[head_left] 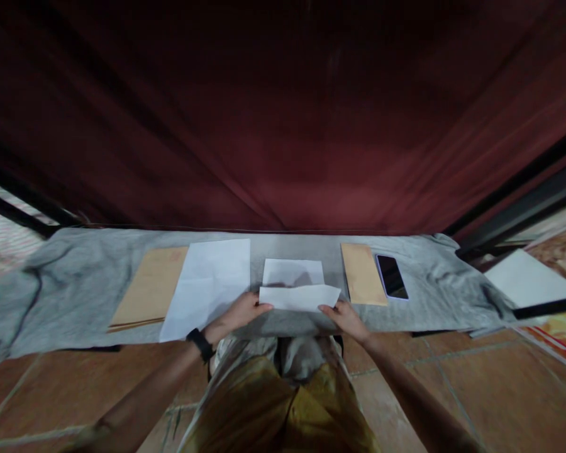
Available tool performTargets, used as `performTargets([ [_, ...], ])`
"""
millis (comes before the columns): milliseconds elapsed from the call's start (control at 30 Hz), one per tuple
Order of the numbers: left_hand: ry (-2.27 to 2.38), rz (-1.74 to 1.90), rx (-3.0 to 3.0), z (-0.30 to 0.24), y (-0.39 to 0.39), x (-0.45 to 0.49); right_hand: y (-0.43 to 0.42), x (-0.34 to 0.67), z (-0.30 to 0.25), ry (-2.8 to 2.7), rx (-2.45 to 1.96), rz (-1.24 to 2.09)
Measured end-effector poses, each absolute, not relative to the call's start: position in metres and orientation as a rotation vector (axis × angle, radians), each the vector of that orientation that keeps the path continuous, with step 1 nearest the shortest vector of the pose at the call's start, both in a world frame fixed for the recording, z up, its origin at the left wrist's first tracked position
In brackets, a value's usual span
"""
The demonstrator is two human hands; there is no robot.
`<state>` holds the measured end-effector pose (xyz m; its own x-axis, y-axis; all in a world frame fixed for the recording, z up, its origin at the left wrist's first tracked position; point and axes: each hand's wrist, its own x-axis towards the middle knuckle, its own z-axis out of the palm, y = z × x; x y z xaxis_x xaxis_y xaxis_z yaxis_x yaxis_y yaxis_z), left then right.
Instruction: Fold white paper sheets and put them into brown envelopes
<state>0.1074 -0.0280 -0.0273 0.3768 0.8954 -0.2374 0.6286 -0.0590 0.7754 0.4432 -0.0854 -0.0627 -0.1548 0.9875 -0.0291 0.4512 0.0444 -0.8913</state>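
Nearest lies the tiled floor [405, 377], below the near edge of the cloth-covered surface [434, 270]; at the middle of that edge, the person's left hand [245, 309], with a dark watch [200, 345] on its wrist, pinches the left end of a white paper strip [299, 297], thumb on the facing side; the right hand [346, 316] pinches the right end likewise; the fingers behind the paper are mostly hidden. The strip lies directly between the two hands, its long axis running left to right, roughly along the near edge; neither hand is clearly nearer to it, since both touch it.

Just beyond the strip, toward the far edge, shows a white paper piece [292, 269]; whether the two join behind the strip cannot be told. Toward the left edge lies a large white sheet [212, 277], its near corner at the near edge, and beside it a brown paper stack [153, 283]; toward the right edge, a brown paper piece [364, 274], then a phone [392, 277]. Counted: one strip, one piece beyond it, one large sheet, one stack of uncertain layers, one brown piece, one phone; past the far edge hangs a dark red cloth [283, 157].
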Motion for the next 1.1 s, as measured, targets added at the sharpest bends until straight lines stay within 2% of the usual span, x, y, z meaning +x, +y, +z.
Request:
performTargets([
  [233, 1.570, 0.455, 1.594, -0.037, -0.011, 0.125, -0.063, 0.429, -0.062, -1.514, -1.764, 0.763],
  [467, 1.810, 0.279, 1.655, -0.025, -0.002, 0.141, -0.052, 0.415, -0.053, -1.597, -2.168, 0.586],
  [767, 2.023, 0.067, 1.714, -0.011, -0.008, 0.157, -0.048, 0.405, -0.043, -1.707, -2.363, 0.491],
  [1100, 2.174, 0.021, 1.766, -0.012, -0.018, 0.173, -0.049, 0.393, -0.039, -1.748, -2.476, 0.326],
])
